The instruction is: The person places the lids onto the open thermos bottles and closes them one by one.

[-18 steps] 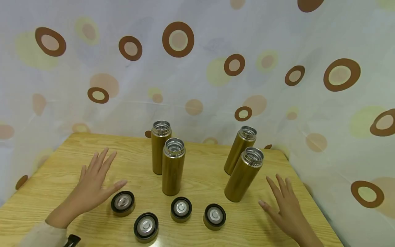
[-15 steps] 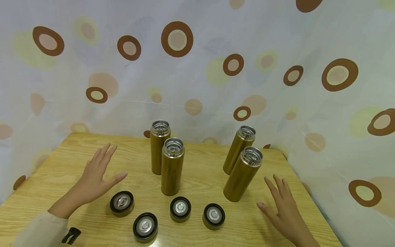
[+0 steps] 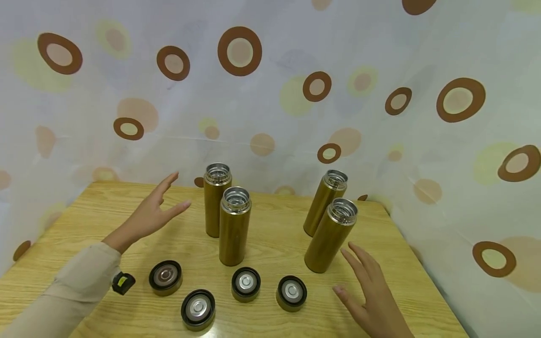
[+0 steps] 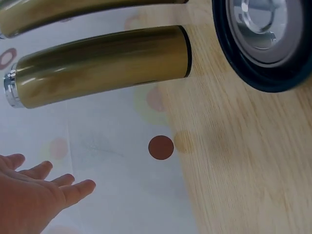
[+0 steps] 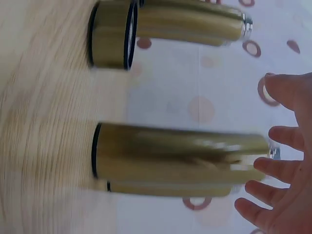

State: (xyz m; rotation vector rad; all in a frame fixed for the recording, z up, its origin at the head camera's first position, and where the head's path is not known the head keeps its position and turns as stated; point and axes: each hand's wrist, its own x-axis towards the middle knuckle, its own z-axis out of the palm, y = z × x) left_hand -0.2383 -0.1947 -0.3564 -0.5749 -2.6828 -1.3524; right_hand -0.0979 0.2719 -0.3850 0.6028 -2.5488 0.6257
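Observation:
Two gold thermos bottles without lids stand left of centre, the rear left bottle (image 3: pixel 213 206) partly behind the front left bottle (image 3: pixel 234 234). On the right are a rear right bottle (image 3: pixel 321 206) and a front right bottle (image 3: pixel 327 241). My left hand (image 3: pixel 150 213) is raised left of the left pair, fingers extended, thumb apart, touching nothing; the left wrist view shows the same hand (image 4: pixel 34 200) beside a bottle (image 4: pixel 102 66). Fingers spread, my right hand (image 3: pixel 369 295) hovers just right of the front right bottle, holding nothing; in the right wrist view that hand (image 5: pixel 287 180) faces the bottle (image 5: pixel 180 151).
Several upturned black-rimmed lids lie along the front: a far left lid (image 3: pixel 166 277), a nearer lid (image 3: pixel 198 310), a middle lid (image 3: pixel 246 283) and a right lid (image 3: pixel 291 292). They rest on the wooden table (image 3: pixel 262 324). A patterned cloth (image 3: pixel 270 108) hangs behind.
My left hand has moved forward and right, toward the left bottles. My right hand has shifted left, nearer the front right bottle. Bottles and lids stay put; the view has shifted slightly.

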